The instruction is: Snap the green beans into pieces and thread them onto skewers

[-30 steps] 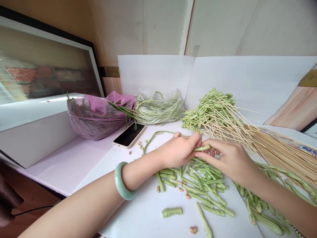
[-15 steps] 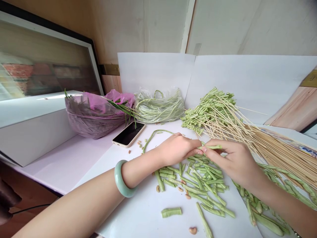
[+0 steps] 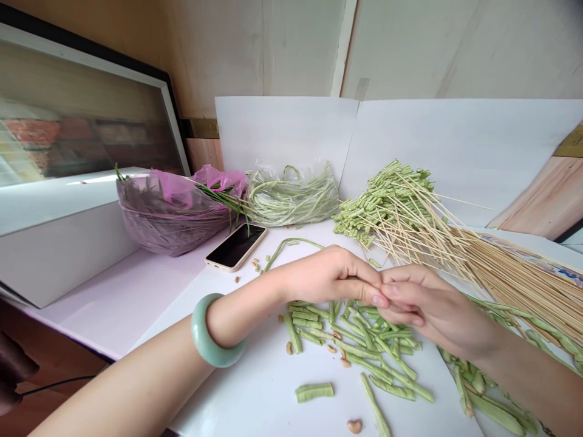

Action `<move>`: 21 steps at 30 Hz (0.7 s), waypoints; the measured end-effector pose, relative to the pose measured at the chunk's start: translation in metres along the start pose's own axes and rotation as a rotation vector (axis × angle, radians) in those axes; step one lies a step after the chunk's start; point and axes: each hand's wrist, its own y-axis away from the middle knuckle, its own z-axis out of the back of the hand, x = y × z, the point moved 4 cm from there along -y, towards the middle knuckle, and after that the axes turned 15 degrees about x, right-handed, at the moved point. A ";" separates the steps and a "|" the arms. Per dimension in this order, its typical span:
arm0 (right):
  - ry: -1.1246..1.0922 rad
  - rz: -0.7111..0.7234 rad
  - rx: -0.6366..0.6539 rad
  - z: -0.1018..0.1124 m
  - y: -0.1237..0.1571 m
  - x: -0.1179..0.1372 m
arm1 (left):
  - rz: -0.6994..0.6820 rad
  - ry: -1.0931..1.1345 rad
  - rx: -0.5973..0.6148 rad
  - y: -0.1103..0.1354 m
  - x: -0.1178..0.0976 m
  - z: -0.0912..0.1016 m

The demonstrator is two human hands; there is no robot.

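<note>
Over the cut green bean pieces, my left hand and my right hand meet with their fingertips touching. Both are closed in a pinch, and whatever lies between the fingers is hidden. A pale green bangle circles my left wrist. Short bean lengths and a few tan seeds lie on the white sheet beneath. One long uncut bean curves behind my left hand. Past my right hand is a heap of skewers threaded with bean pieces.
Bare wooden sticks lie at the right, with more bean pods nearer me. At the back left are a phone, a purple bag of greens and a clear bag of long beans. A white box stands far left.
The bean piece that showed between my fingers is now out of sight. My right hand has turned and its fingers have closed in against my left fingertips, slightly lower and nearer me.
</note>
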 end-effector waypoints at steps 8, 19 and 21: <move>0.648 0.001 -0.060 -0.009 0.009 0.012 | 0.048 0.261 -0.054 0.015 -0.011 0.019; 1.145 0.132 -0.436 0.008 0.006 0.002 | 0.212 -0.040 -0.085 0.006 0.016 0.010; 1.162 0.208 -0.410 0.002 0.007 0.006 | 0.242 0.020 -0.084 0.003 0.019 0.004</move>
